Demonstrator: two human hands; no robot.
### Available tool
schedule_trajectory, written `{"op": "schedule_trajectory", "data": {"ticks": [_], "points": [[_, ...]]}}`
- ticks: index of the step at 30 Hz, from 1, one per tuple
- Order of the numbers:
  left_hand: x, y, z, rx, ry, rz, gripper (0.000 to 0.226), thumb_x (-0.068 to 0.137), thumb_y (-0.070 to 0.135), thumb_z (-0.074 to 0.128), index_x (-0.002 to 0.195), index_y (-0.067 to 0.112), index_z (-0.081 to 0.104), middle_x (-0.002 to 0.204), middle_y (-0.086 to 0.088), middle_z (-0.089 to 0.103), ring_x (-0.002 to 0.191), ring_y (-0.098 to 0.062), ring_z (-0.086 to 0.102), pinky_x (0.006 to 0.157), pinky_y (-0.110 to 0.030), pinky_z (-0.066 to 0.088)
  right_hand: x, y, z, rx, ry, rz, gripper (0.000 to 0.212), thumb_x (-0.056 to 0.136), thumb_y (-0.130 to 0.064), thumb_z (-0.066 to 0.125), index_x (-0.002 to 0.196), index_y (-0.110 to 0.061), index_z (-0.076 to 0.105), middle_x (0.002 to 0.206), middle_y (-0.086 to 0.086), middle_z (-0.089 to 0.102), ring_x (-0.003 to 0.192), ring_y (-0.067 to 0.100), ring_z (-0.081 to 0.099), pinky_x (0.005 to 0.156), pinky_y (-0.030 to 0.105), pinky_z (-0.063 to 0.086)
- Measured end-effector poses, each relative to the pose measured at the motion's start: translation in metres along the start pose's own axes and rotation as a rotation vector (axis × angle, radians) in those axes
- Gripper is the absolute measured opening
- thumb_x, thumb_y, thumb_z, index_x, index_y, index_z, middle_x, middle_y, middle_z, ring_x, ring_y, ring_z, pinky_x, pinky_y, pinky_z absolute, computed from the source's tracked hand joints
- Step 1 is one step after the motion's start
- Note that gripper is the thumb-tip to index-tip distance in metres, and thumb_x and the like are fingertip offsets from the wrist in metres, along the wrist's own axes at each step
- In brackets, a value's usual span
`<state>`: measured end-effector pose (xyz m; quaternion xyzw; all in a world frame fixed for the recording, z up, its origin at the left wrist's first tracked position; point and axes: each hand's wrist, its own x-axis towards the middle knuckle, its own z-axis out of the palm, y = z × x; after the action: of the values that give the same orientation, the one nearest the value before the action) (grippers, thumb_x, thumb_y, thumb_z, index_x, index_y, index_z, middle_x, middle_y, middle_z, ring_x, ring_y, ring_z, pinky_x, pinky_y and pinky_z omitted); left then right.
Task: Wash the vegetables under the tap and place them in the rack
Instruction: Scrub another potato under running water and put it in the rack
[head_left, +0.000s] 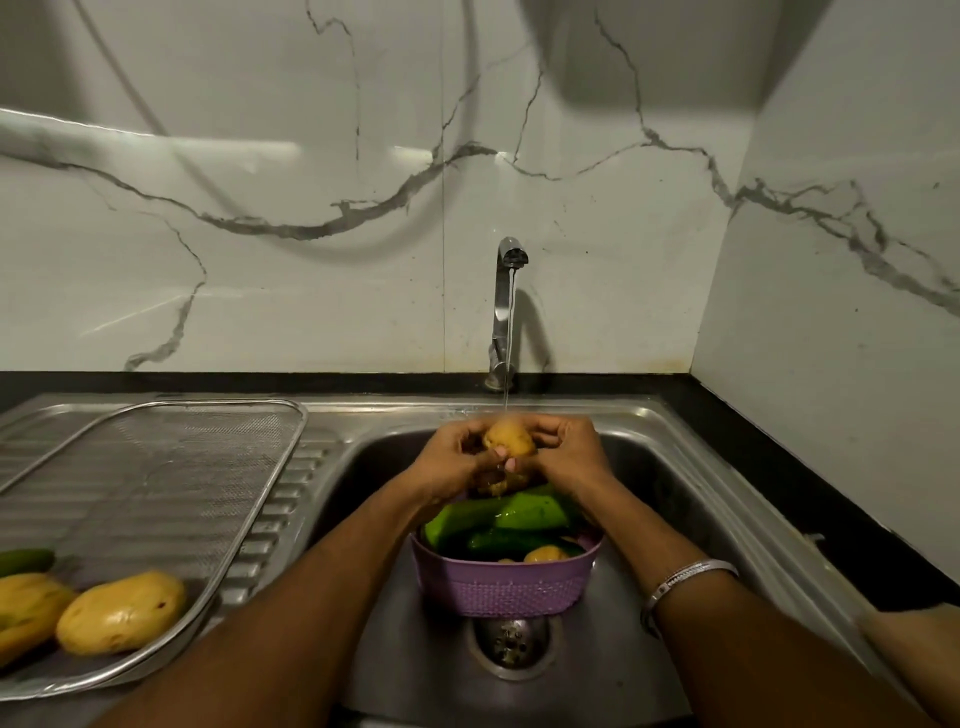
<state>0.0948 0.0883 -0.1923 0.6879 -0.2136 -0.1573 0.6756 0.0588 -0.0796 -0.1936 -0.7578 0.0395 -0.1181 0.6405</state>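
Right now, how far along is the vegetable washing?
Partly done. Two potatoes and a green vegetable already lie in the mesh rack on the drainboard. In hand: the left hand and right hand hold a potato under the running tap. Left: the green vegetables and at least one more potato in the purple basket.

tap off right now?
No, a thin stream runs from the tap onto the potato held in both hands.

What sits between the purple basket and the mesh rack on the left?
Nothing stands there in the head view: only the sink wall and ribbed drainboard separate basket and rack.
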Motion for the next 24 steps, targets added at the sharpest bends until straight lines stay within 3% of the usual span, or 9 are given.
{"op": "schedule_trajectory", "data": {"ticks": [2,4,7,10,13,18,21,24], "points": [[-0.001,-0.002,-0.004,0.09,0.049,0.082,0.043,0.09,0.0,0.07,0.129,0.017,0.062,0.122,-0.007,0.068,0.112,-0.018,0.067,0.09,-0.03,0.06,0.001,0.0,0.001,0.014,-0.022,0.026,0.06,0.07,0.015,0.081,0.119,-0.019,0.074,0.115,0.007,0.076,0.099,0.016,0.073,0.073,0.026,0.061],[0.001,-0.004,-0.004,0.072,0.106,0.152,0.04,0.088,0.001,0.072,0.123,0.02,0.065,0.12,-0.005,0.07,0.112,-0.018,0.067,0.092,-0.032,0.059,0.001,-0.005,0.004,0.067,-0.007,0.063,0.053,0.076,0.008,0.079,0.12,-0.02,0.073,0.111,0.004,0.076,0.1,0.019,0.073,0.079,0.031,0.062],[0.007,-0.009,0.001,0.0,0.191,0.198,0.039,0.089,0.001,0.072,0.124,0.017,0.065,0.12,-0.005,0.069,0.112,-0.019,0.068,0.091,-0.035,0.06,-0.003,-0.014,0.008,0.173,0.015,0.147,0.029,0.088,-0.019,0.078,0.116,-0.02,0.074,0.099,0.005,0.077,0.093,0.021,0.074,0.084,0.043,0.063],[0.01,-0.015,0.007,0.026,0.197,0.223,0.043,0.087,-0.002,0.073,0.125,0.015,0.061,0.119,-0.008,0.068,0.109,-0.02,0.069,0.087,-0.034,0.061,-0.005,-0.011,0.012,0.088,0.074,0.092,0.037,0.083,-0.042,0.082,0.112,-0.022,0.075,0.093,0.008,0.078,0.077,0.021,0.077,0.066,0.038,0.065],[0.013,-0.02,0.009,0.111,0.158,0.221,0.044,0.088,-0.001,0.072,0.123,0.024,0.061,0.121,-0.003,0.069,0.112,-0.017,0.068,0.096,-0.037,0.057,-0.001,-0.006,0.011,0.03,0.125,0.067,0.035,0.078,-0.034,0.088,0.106,-0.017,0.078,0.084,0.008,0.078,0.062,0.017,0.074,0.054,0.028,0.059],[0.01,-0.023,0.005,0.302,0.098,0.287,0.049,0.088,-0.003,0.071,0.128,0.023,0.062,0.12,0.001,0.072,0.112,-0.01,0.068,0.098,-0.029,0.055,0.002,-0.004,0.001,0.015,0.084,0.111,0.036,0.085,-0.018,0.082,0.12,-0.013,0.073,0.1,0.015,0.076,0.07,0.024,0.075,0.056,0.026,0.06],[0.01,-0.022,0.003,0.261,0.123,0.265,0.05,0.085,-0.002,0.075,0.125,0.026,0.064,0.118,0.001,0.073,0.111,-0.012,0.069,0.099,-0.031,0.056,0.006,-0.006,-0.002,0.031,0.136,0.12,0.027,0.096,-0.021,0.071,0.119,-0.007,0.074,0.094,0.018,0.077,0.068,0.027,0.076,0.056,0.029,0.062],[0.01,-0.019,0.006,0.247,0.116,0.278,0.046,0.085,-0.004,0.074,0.123,0.02,0.066,0.113,0.001,0.075,0.108,-0.011,0.071,0.096,-0.028,0.056,0.001,-0.008,0.002,-0.056,0.146,0.057,0.026,0.088,-0.029,0.08,0.111,-0.016,0.077,0.088,0.01,0.078,0.066,0.022,0.075,0.053,0.032,0.061]]}}
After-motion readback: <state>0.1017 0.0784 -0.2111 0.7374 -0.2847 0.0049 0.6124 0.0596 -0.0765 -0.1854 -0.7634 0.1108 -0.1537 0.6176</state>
